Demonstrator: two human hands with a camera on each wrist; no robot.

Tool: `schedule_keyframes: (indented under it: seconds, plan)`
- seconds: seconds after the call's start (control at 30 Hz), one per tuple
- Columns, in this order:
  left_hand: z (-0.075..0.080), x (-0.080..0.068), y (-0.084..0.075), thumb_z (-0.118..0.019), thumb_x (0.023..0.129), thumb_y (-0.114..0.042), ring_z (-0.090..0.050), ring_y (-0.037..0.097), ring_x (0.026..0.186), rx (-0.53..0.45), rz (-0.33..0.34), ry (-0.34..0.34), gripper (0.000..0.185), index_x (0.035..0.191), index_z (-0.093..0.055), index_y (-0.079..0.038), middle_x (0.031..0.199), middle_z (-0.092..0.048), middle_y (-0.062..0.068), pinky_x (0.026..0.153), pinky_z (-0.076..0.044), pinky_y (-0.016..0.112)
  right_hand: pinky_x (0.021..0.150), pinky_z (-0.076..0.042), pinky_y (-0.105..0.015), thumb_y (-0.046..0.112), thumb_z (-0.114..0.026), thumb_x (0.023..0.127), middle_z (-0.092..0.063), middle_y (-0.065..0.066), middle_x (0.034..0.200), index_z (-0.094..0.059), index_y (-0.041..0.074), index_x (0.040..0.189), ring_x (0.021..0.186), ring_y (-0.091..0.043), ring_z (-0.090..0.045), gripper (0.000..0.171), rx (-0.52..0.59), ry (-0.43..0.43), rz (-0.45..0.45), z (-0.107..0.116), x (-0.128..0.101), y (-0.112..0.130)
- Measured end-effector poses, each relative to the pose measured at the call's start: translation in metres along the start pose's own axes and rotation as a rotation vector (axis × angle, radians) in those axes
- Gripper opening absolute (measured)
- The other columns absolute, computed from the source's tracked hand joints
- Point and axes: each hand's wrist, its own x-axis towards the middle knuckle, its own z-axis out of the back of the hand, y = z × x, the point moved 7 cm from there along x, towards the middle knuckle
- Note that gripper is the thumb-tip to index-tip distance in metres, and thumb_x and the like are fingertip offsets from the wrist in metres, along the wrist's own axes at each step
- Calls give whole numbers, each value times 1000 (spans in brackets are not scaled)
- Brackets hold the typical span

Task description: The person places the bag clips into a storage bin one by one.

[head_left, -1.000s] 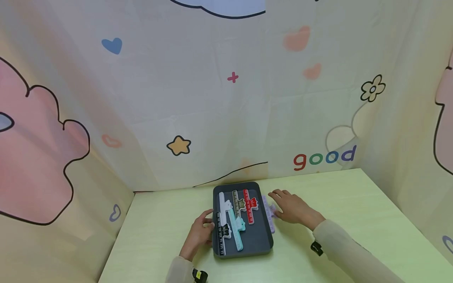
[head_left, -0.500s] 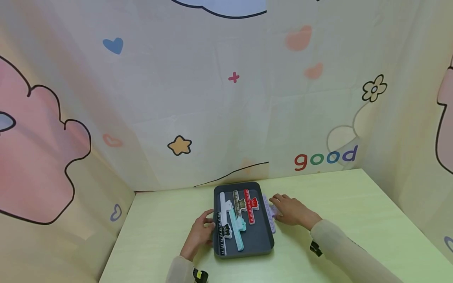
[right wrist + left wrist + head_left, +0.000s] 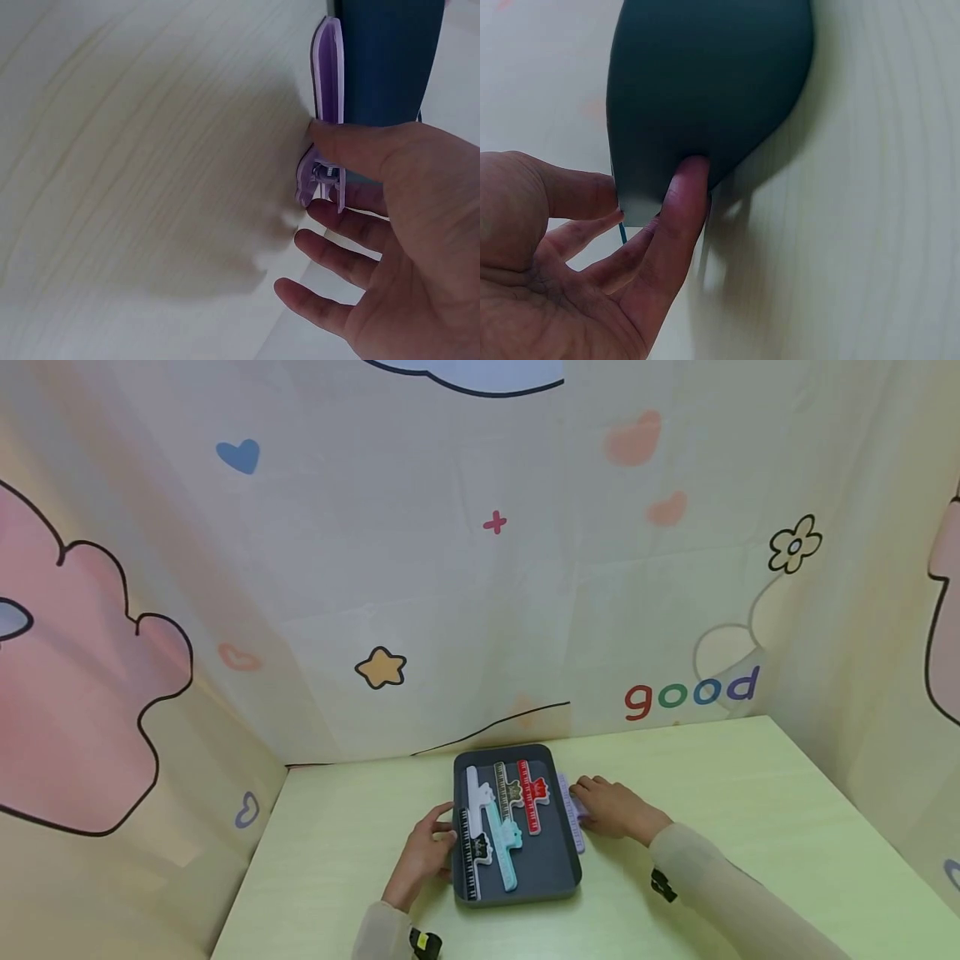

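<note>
A dark grey tray [image 3: 543,883] stands on the table, holding several long clips. These include a white clip [image 3: 473,781], a black clip [image 3: 470,864], a turquoise clip [image 3: 504,858], a brownish clip [image 3: 501,781] and a red clip [image 3: 529,806]. At the tray's left wall, my left hand [image 3: 422,858] holds the edge, with a fingertip on the outer wall in the left wrist view. Just outside the right wall lies a purple clip [image 3: 572,814]. My right hand [image 3: 617,808] pinches its handle end between thumb and forefinger; the other fingers stay spread in the right wrist view.
A pale green table [image 3: 712,793] stretches to both sides of the tray. Behind it hangs a patterned cloth backdrop [image 3: 465,610], close to the tray's far end; cloth also closes off the left and right sides.
My right hand has shifted slightly and its fingers have closed onto the purple clip's handle. The left hand and the tray stay about where they were.
</note>
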Motion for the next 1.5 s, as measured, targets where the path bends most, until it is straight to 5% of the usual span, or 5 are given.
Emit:
schedule_keyframes:
  seconds: [0.67, 1.5]
  plan:
    - [0, 0, -1, -52, 97, -5, -63, 24, 92, 8, -2, -2, 54, 148, -41, -16, 130, -55, 26, 51, -59, 37, 87, -55, -50, 25, -69, 91, -58, -13, 119, -59, 4, 121, 110, -31, -54, 37, -35, -13, -42, -8, 5, 0]
    - [0, -2, -2, -51, 96, -4, -62, 21, 83, -25, 0, -5, 54, 149, -41, -15, 130, -55, 27, 51, -58, 36, 89, -55, -52, 28, -66, 93, -55, -13, 123, -53, 3, 129, 112, -31, -55, 46, -35, -46, -110, 15, -15, -4]
